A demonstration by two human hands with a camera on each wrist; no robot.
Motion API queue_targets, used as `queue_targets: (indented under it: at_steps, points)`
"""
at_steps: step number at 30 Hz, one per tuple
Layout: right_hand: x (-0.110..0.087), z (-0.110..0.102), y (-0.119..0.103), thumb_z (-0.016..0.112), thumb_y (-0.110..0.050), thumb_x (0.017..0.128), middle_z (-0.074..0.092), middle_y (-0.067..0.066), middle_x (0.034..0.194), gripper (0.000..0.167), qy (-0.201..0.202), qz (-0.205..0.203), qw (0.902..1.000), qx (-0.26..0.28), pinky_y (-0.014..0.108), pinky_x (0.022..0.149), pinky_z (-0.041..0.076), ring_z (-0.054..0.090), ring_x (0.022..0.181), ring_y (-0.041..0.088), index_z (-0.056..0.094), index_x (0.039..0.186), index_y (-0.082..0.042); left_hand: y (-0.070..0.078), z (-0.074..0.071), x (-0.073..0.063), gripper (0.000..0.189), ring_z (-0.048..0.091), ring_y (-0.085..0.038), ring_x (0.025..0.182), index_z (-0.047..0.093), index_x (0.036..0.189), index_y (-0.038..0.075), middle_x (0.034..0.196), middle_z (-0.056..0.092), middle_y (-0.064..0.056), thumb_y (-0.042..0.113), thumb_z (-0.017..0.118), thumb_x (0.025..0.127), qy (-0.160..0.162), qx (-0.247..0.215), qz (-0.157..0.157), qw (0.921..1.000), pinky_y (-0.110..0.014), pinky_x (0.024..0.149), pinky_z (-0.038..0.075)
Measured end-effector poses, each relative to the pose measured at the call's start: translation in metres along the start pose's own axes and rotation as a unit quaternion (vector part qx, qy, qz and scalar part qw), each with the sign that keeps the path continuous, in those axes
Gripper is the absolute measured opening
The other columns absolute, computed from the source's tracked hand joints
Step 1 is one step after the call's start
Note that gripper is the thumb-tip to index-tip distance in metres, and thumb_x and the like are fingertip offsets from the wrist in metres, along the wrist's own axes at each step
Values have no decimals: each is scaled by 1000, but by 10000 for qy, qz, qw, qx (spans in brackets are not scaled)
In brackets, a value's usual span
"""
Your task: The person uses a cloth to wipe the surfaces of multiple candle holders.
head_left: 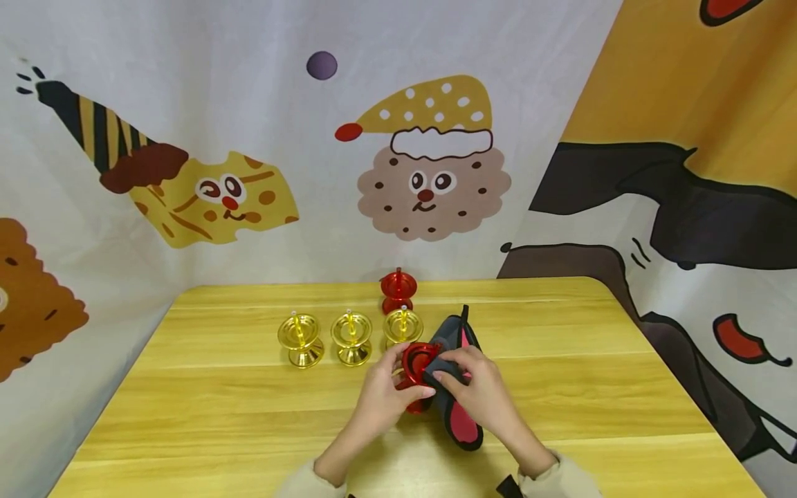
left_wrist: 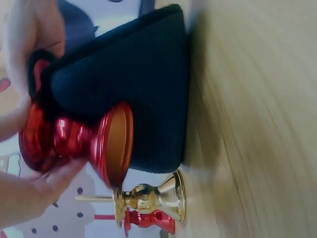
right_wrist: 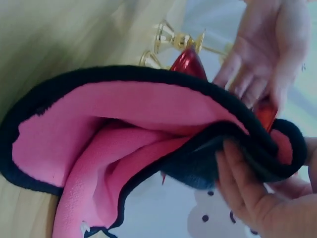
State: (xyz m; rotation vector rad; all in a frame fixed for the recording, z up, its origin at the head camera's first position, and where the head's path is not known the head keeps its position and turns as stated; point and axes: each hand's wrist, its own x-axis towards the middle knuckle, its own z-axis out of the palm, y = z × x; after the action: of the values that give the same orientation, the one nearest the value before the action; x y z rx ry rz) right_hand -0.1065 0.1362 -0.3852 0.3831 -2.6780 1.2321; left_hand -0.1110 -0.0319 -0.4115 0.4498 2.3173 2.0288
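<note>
My left hand [head_left: 385, 389] grips a shiny red candle holder [left_wrist: 69, 136] round its dish end, thumb on the near side. The holder is raised off the table, and its flared hollow base shows in the left wrist view. In my right hand [head_left: 484, 393], thumb and fingers pinch a thick cloth [right_wrist: 119, 101], dark grey outside and pink inside with black edging. A fold of this cloth is pressed against the red holder's dish, covering part of it. The rest of the cloth hangs down towards the table in loose folds.
Behind the hands stand three gold candle holders in a row: one at left [head_left: 301, 337], one in the middle [head_left: 352, 337] and one at right [head_left: 402, 326]. Another red holder [head_left: 398, 285] is farther back. The wooden table [head_left: 205, 408] ends at a printed curtain [head_left: 324, 173].
</note>
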Motion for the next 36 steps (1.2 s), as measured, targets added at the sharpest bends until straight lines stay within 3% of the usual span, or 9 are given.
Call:
queue_targets:
  at_steps: [3,7,13,17,20,25,30,33,36]
  points:
    - [-1,2,-2,73,-5,77,58,9,95,19,25,-112,9999,-103,36,68,53,58,85,24,67,94,-4,-1,1,-1,69,59,-32,97,38,128,-12,113,55,-24,5,76,72,56,161,66,9998,-28,75,53]
    - [3,-4,3,72,1,74,59,5,96,17,-102,-209,9995,219,39,72,51,57,88,22,68,88,-8,1,-4,-1,66,56,-30,102,41,129,-7,116,53,-21,5,75,73,-429,-412,-223,9980,-27,80,51]
    - [13,-22,14,68,4,77,58,10,108,15,-1145,-872,9871,706,34,78,51,56,99,28,68,85,-8,4,-13,0,68,52,-30,110,37,133,-7,126,48,-22,1,72,75,-1296,-1106,-464,9843,-30,91,46]
    - [18,-29,18,66,4,78,57,12,112,14,-1607,-1276,9752,832,30,77,50,54,101,30,68,86,-7,3,-16,0,69,48,-33,114,33,135,-9,129,44,-25,1,70,77,-1557,-1244,-385,9792,-31,94,43]
    - [17,-29,18,67,-1,80,58,11,111,11,-1520,-1231,9774,804,32,78,50,55,100,29,68,88,-8,3,-16,0,67,49,-32,114,35,134,-7,128,46,-24,2,70,78,-1402,-1225,-349,9819,-31,94,43]
    - [13,-26,17,67,-9,83,60,9,106,14,-880,-718,9877,1071,31,77,52,57,98,24,68,97,-7,3,-14,1,62,51,-30,111,38,132,-6,124,50,-21,7,70,80,-735,-1241,-441,9886,-32,93,44]
    - [9,-30,22,66,3,80,60,15,105,22,-116,-655,9781,1972,24,76,52,57,96,13,66,102,2,5,-19,7,57,52,-31,108,40,127,-9,118,53,-22,11,68,82,186,-1303,-681,9890,-36,92,45]
    - [6,-31,25,66,5,79,59,17,107,23,-65,-756,9745,2110,21,77,51,56,98,8,65,102,4,7,-23,11,53,56,-26,102,43,124,-10,114,55,-21,13,67,83,563,-1391,-847,9850,-35,88,48]
    - [3,-26,26,66,3,80,57,17,110,23,-251,-884,9748,2034,21,80,50,55,101,9,65,102,2,9,-22,15,51,59,-22,94,43,123,-11,109,57,-19,14,66,84,573,-1636,-976,9800,-38,85,50]
